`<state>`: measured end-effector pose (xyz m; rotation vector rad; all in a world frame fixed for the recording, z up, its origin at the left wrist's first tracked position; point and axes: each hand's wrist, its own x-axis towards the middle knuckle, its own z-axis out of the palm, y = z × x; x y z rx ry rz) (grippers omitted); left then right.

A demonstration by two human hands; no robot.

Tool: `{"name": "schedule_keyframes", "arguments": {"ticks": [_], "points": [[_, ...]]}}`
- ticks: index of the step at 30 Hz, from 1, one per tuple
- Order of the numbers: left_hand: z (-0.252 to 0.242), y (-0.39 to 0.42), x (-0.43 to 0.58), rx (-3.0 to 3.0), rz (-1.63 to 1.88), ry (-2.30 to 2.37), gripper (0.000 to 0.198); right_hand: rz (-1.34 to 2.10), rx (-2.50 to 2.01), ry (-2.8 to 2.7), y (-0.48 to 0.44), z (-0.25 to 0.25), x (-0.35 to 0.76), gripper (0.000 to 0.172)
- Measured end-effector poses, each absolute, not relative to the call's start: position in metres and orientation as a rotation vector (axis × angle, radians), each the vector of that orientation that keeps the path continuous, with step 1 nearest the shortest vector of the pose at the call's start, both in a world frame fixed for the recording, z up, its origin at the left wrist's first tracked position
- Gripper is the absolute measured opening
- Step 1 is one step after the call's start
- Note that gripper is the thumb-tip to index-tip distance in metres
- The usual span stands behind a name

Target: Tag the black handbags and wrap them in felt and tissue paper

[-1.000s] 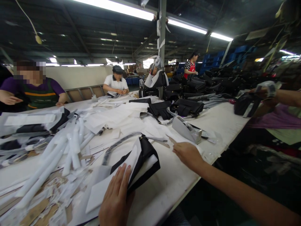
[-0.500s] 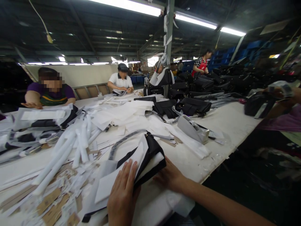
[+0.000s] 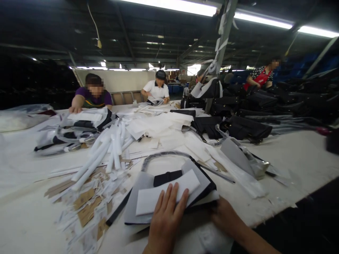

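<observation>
Handbag (image 3: 201,188), black and layered with grey and white packing sheets, lies flat near the front edge of a long white table (image 3: 296,158), directly in front of the camera wearer. Its wrapped handle (image 3: 164,155) arches away from the body on the tabletop.

The left hand (image 3: 165,220) is open, fingers straight and slightly spread, pressing palm-down on a white sheet (image 3: 159,197) on top of the bag. The right hand (image 3: 225,218) rests against the bag's near right corner. Its fingertips are not visible, so it is unclear whether it grips the edge or only touches it.

Half a second ago the bag stood tilted up with its mouth gaping and the white sheet angled inside the opening. Now it has been laid down and flattened, with the sheet on top. A second ago the right hand was stretched out over loose paper farther along the table, and it has since come back to the bag. Both hands are now on the one bag.

To the left lie white paper rolls (image 3: 106,155) and scattered cardboard tags (image 3: 84,204). To the right sits a grey dispenser (image 3: 238,158), with stacked black bags (image 3: 243,128) behind it. Across the table, a person in purple (image 3: 91,100) and a person in a white shirt (image 3: 157,90) work on their own items.
</observation>
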<state>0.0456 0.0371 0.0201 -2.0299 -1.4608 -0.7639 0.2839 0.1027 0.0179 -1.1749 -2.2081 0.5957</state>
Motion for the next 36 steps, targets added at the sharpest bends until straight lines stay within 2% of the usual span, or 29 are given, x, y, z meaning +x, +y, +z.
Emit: {"name": "schedule_keyframes", "arguments": {"ticks": [2, 5, 8, 10, 12, 15, 21, 26, 33, 36], "points": [[0.014, 0.037, 0.051, -2.031, -0.777, -1.428, 0.047, 0.437, -1.214, -2.16, 0.101, 0.033, 0.308, 0.015], [0.007, 0.036, 0.058, -2.03, -0.769, -1.408, 0.044, 0.091, -1.259, -2.003, 0.105, 0.07, 0.33, 0.018], [0.007, 0.036, 0.06, -2.03, -0.747, -1.372, 0.043, 0.006, -1.141, -2.036, 0.121, 0.107, 0.315, 0.018], [0.008, 0.034, 0.059, -2.035, -0.73, -1.342, 0.043, 0.123, -1.097, -2.226, 0.14, 0.119, 0.286, 0.024], [0.008, 0.03, 0.058, -2.038, -0.716, -1.341, 0.043, 0.284, -1.253, -2.472, 0.166, 0.119, 0.251, 0.028], [0.005, 0.024, 0.06, -2.032, -0.717, -1.359, 0.044, 0.374, -1.369, -2.628, 0.207, 0.104, 0.202, 0.02], [-0.003, 0.022, 0.062, -2.004, -0.737, -1.354, 0.045, 0.497, -1.62, -2.685, 0.25, 0.076, 0.158, 0.033], [-0.004, 0.025, 0.06, -1.996, -0.75, -1.323, 0.044, 0.676, -1.756, -2.616, 0.261, 0.072, 0.163, 0.031], [-0.003, 0.026, 0.061, -1.992, -0.788, -1.333, 0.043, 1.071, -1.454, -2.358, 0.24, 0.085, 0.177, 0.025], [-0.003, 0.024, 0.062, -1.999, -0.794, -1.379, 0.043, 1.2, -1.266, -2.248, 0.211, 0.106, 0.192, 0.033]]}}
